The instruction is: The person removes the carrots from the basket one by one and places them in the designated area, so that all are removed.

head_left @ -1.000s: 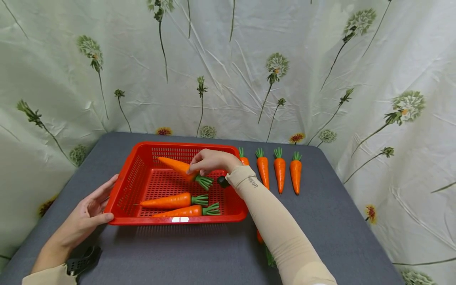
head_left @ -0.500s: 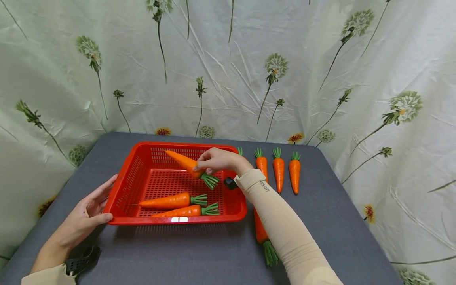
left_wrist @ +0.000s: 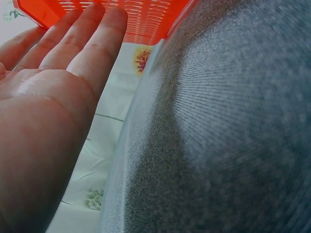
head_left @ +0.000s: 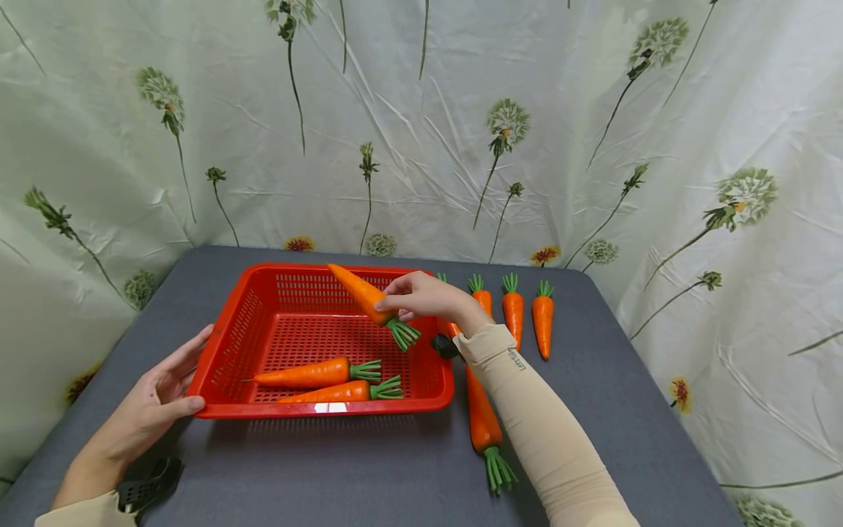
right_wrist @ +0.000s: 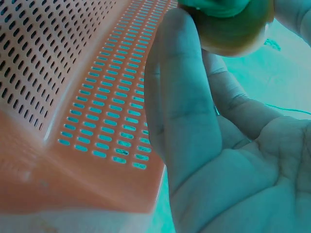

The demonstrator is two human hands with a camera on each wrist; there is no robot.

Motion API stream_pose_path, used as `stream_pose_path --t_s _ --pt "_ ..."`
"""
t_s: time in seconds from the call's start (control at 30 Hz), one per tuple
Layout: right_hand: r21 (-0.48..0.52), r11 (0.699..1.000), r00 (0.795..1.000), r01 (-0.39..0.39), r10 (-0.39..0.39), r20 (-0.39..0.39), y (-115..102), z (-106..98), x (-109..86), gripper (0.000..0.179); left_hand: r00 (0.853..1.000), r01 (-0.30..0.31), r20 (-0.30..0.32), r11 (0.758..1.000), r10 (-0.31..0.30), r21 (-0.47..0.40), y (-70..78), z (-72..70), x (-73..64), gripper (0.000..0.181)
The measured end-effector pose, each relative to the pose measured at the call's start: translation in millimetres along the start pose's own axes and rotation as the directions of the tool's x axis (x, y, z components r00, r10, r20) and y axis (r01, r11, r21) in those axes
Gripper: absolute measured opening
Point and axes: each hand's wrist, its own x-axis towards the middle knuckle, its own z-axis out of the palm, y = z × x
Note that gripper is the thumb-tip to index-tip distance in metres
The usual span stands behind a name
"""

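My right hand (head_left: 431,298) pinches an orange carrot (head_left: 358,291) near its green top, over the right half of the red plastic basket (head_left: 263,411). The carrot's tip points to the far left, up at the back rim. In the right wrist view, the thick end of the carrot (right_wrist: 233,36) shows between my fingertips. Two more carrots, one behind (head_left: 303,375) and one in front (head_left: 329,393), lie in the basket with their tops to the right. My left hand (head_left: 154,402) touches the basket's front left corner with the thumb, its straight fingers (left_wrist: 99,51) along the outside wall.
Right of the basket on the grey table (head_left: 296,476), several carrots (head_left: 543,326) lie in a row, tops away from me; my right arm partly covers some. A nearer carrot (head_left: 484,424) has its top toward me. A flowered curtain (head_left: 408,146) hangs behind.
My right hand has moved to the right with the carrot, lifting it from low in the basket to the height of the back rim. The left hand stays at the basket's corner.
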Motion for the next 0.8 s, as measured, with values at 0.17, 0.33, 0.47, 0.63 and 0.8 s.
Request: stream_pose_path --t_s 0.17,0.33,0.47,0.63,0.8 --pt "0.018 1.000 1.000 -0.007 0.008 -0.023 5.9 -1.2 -8.2 0.033 1.000 0.002 -0.002 1.000 -0.002 0.008 1.1 1.0 -0.7 0.090" --pt "0.052 0.999 0.999 -0.011 0.013 -0.044 12.2 -1.8 -16.9 0.032 1.000 0.000 -0.008 1.000 0.000 -0.004 2.5 1.8 -0.3 0.090" --pt "0.081 0.997 0.998 -0.017 0.022 -0.065 17.1 -2.2 -25.8 0.031 1.000 0.008 -0.012 1.000 -0.008 -0.005 3.0 2.0 -0.7 0.090" --pt "0.126 0.991 0.994 -0.036 0.049 -0.099 22.9 -1.7 -36.2 0.034 1.000 0.009 -0.007 1.000 -0.009 -0.016 3.2 2.0 0.4 0.089" --pt "0.141 0.989 0.989 -0.040 0.059 -0.132 26.1 -0.3 -43.8 0.037 1.000 0.009 -0.017 1.000 -0.010 -0.010 3.2 2.4 0.3 0.089"
